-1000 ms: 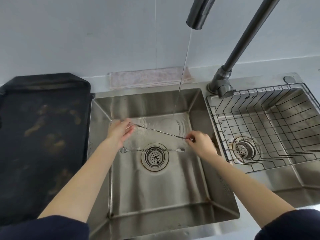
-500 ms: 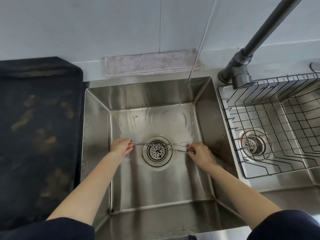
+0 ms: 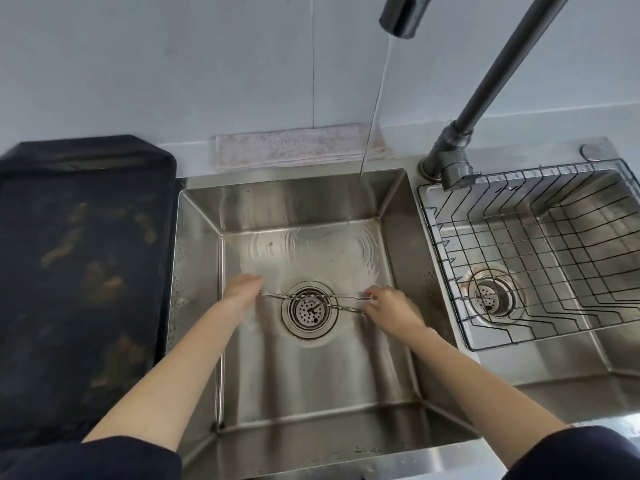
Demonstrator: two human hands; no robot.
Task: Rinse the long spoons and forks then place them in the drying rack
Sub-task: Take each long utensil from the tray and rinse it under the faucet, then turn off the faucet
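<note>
Two long thin metal utensils lie across the drain [image 3: 309, 310] on the floor of the left sink basin [image 3: 311, 372]. One is a twisted-handle long spoon [image 3: 347, 308]; the other is a straight long fork [image 3: 341, 295] just behind it. My left hand [image 3: 242, 292] is closed over their left ends. My right hand [image 3: 391, 310] pinches the right end of the twisted spoon, with its fingers reaching over the fork's tip. The empty wire drying rack [image 3: 519, 237] sits in the right basin.
A dark faucet [image 3: 485, 88] runs a thin water stream [image 3: 372, 116] into the back of the left basin, behind my hands. A folded grey cloth [image 3: 294, 147] lies on the ledge behind the sink. A black mat [image 3: 86, 254] covers the counter to the left.
Both hands brought the twisted spoon down from under the water stream to the basin floor, beside the fork over the drain. My right fingers now spread over the fork's end.
</note>
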